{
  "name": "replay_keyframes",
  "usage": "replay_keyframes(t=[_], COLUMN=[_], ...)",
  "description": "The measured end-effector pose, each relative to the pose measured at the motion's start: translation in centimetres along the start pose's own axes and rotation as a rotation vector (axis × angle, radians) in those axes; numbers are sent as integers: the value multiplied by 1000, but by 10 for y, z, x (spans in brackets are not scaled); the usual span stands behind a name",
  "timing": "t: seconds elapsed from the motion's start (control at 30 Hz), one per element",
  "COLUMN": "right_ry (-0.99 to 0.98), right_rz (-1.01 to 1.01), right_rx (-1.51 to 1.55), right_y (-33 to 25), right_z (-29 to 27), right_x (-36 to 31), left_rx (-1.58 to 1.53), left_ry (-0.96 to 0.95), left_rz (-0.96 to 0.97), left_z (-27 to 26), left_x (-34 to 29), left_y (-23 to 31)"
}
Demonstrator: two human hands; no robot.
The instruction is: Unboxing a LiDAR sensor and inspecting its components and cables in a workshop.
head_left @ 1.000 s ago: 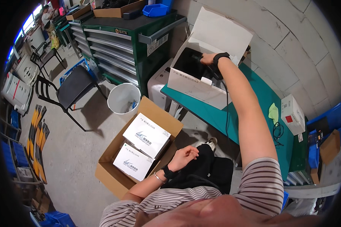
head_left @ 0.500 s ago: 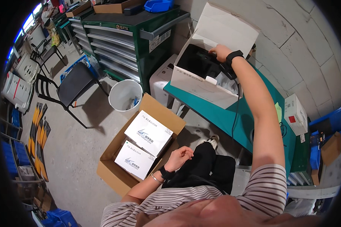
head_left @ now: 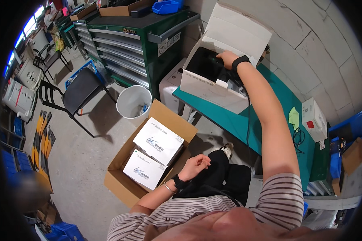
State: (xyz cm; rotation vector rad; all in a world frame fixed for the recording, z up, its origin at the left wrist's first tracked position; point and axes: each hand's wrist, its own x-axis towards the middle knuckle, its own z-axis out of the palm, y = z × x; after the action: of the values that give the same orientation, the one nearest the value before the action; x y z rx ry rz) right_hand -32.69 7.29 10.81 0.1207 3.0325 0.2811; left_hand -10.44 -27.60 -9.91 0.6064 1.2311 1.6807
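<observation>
An open white cardboard box [head_left: 213, 94] stands on the green tabletop [head_left: 229, 122], its lid [head_left: 237, 28] raised toward the wall. Inside it lies black padding or contents [head_left: 205, 62]. My right hand [head_left: 228, 59] reaches in over the far side, fingers bent down at the black contents; whatever they grip is hidden. A black cable [head_left: 248, 124] hangs from the box over the table edge below my right forearm. My left hand [head_left: 195, 166] hovers over my lap with loosely curled fingers and nothing visible in them, right of a brown carton [head_left: 118, 186] holding white boxes [head_left: 159, 138].
A white bin [head_left: 126, 108] and a black chair [head_left: 84, 90] stand left of the table. Behind them is a green tool cabinet [head_left: 149, 52]. A smaller white box [head_left: 313, 120], a yellow-green cloth [head_left: 293, 117] and coiled cable [head_left: 298, 138] lie at the table's right.
My right hand has shifted slightly left within the box. The left hand has moved a little right. A dark blurred shape has appeared at the lower left.
</observation>
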Motion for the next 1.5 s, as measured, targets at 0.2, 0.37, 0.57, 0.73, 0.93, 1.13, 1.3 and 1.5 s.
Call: replay_keyframes(t=[0.2,0.37,0.57,0.73,0.93,1.13,1.3,1.5], right_ry=[277,528,621,615,633,678,565,452], right_rz=[-39,-132,182,577,809,813,964,822], right_rx=[143,465,443,582,680,715,755,630], right_y=[23,14,71,94,51,53,121,195], right_z=[-27,-76,-40,61,141,149,182,208], right_x=[-29,-125,-314,-457,-546,-564,-575,-548], left_rx=[42,-17,107,175,316,1105,1409,1425], left_ry=[-16,21,-113,-231,-261,-151,-133,-228], left_rz=[32,61,80,192,429,607,492,382], left_z=[2,4,34,91,193,244,252,269], left_x=[-3,-11,5,38,95,183,204,208], left_y=[7,13,39,79,112,72,67,87])
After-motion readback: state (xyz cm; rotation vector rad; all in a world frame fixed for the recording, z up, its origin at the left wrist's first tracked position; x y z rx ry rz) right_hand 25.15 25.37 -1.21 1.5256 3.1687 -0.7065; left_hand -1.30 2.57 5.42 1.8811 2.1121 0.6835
